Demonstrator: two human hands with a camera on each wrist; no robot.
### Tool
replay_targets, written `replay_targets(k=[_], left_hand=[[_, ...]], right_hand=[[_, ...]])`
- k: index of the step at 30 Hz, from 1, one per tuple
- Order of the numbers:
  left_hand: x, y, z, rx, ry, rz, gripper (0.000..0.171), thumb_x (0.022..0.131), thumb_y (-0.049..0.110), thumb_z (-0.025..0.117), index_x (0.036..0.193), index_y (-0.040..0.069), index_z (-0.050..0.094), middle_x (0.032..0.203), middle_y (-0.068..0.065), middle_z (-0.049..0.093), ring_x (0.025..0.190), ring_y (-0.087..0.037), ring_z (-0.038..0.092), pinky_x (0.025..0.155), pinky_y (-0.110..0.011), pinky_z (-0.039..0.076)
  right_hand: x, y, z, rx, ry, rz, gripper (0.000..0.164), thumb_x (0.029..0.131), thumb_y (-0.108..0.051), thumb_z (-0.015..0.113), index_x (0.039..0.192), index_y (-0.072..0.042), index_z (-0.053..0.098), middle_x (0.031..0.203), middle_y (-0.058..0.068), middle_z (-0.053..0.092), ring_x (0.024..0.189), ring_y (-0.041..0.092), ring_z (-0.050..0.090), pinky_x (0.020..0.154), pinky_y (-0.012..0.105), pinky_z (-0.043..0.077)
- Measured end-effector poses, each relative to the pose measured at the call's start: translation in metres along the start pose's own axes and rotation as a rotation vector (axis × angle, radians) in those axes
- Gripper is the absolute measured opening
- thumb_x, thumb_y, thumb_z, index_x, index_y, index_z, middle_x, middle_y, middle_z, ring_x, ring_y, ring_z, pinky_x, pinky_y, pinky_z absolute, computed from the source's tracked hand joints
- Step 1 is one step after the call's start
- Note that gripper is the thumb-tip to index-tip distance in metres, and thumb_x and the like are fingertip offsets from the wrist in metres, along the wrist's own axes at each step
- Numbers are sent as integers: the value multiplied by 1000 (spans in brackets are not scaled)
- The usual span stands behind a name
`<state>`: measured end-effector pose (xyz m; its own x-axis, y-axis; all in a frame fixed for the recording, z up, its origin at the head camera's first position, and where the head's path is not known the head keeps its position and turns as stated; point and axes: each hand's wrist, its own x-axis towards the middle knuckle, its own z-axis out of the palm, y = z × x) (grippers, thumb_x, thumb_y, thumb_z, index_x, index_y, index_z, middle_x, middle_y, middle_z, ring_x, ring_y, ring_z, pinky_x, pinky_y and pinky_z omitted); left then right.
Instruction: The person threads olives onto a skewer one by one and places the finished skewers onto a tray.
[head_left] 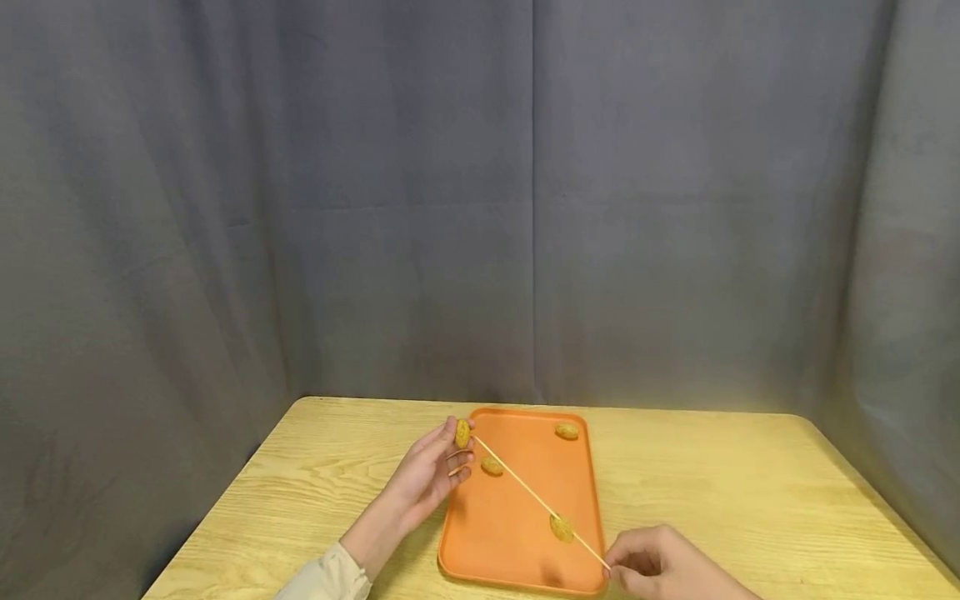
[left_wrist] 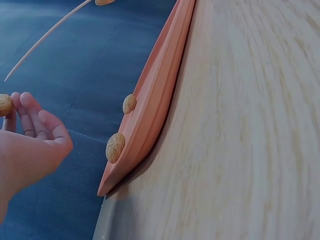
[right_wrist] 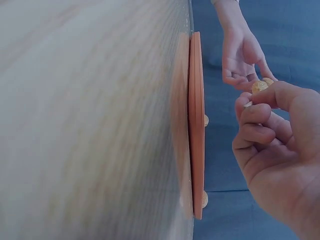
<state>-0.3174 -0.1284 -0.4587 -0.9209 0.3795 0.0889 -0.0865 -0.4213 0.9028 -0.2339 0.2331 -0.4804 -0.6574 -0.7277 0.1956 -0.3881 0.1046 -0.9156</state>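
Observation:
My left hand (head_left: pixel 427 475) pinches a yellow-brown, wrinkled oval piece (head_left: pixel 462 433) between thumb and fingertips, above the far left of an orange tray (head_left: pixel 525 565). At the other end, my right hand (head_left: pixel 660 562) pinches a thin wooden skewer (head_left: pixel 517 477) near its butt, by the tray's near right corner. The skewer slants up across the tray, its pointed tip close beside the piece in my left hand. A second oval piece (head_left: pixel 561 527) is threaded on the skewer, nearer my right hand. In the left wrist view a small gap separates the tip from the held piece (left_wrist: pixel 5 105).
Two more oval pieces lie on the tray, one at the far right corner (head_left: pixel 567 431) and another at the left (head_left: pixel 492 465). Beneath the tray is a light wood table (head_left: pixel 712 492). Grey curtains (head_left: pixel 420 208) hang behind and at both sides.

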Motion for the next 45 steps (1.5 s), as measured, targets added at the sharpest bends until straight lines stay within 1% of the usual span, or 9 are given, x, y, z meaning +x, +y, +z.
replay_targets(k=[3,7,12,17,22,25,31,36,45], left_hand=[[-1,-1,0,14,14,1,43,106,45,51,127,11,64,101,0,58,90,-15,55,80,-28,44],[-1,-2,0,38,28,5,48,105,47,51,131,9,64,99,1,56,87,-14,56,79,-28,44],[0,-3,1,47,40,15,50,105,49,52,133,9,61,102,0,51,85,-14,54,77,-29,44],[0,-5,1,44,72,22,38,105,46,52,120,12,59,95,-1,49,80,-15,50,72,-28,42],[-1,-5,2,154,92,8,41,104,51,53,110,11,59,89,1,50,76,-15,50,71,-26,43],[-1,-5,3,195,97,-5,46,103,54,53,109,9,63,90,1,51,75,-15,51,72,-26,44],[0,-5,3,231,104,-4,52,102,55,54,108,4,65,87,0,52,75,-15,51,72,-27,45],[-1,-4,2,257,140,6,47,102,54,55,102,9,68,82,1,54,72,-14,51,72,-28,45],[-2,-5,0,256,183,1,44,101,52,59,99,10,69,79,1,55,70,-13,52,70,-27,45]], right_hand=[[-1,1,1,-2,2,-9,20,101,4,55,108,1,73,91,0,68,68,-1,50,57,19,45],[0,1,1,-32,8,-58,18,102,3,56,107,0,73,92,8,69,76,1,55,64,23,52],[0,1,1,-33,4,-67,18,103,1,56,107,0,73,94,12,71,80,3,58,69,26,54],[-1,4,2,-55,7,-73,17,102,2,58,106,-1,74,93,13,71,78,2,56,66,24,52],[-1,6,3,-40,3,-66,18,102,3,57,107,0,74,93,12,70,75,0,54,62,22,50],[-1,6,3,-34,4,-55,18,101,3,57,107,-1,74,94,10,71,74,0,53,60,21,48],[-1,5,4,-51,4,-47,20,99,6,58,106,-2,75,94,6,71,72,-1,51,58,19,46],[-1,6,4,-51,-6,-51,17,100,3,59,106,-2,75,91,7,71,72,-1,52,60,20,49],[-1,6,5,0,-23,-35,16,103,-2,58,106,0,74,88,7,71,70,-1,53,59,21,49]])
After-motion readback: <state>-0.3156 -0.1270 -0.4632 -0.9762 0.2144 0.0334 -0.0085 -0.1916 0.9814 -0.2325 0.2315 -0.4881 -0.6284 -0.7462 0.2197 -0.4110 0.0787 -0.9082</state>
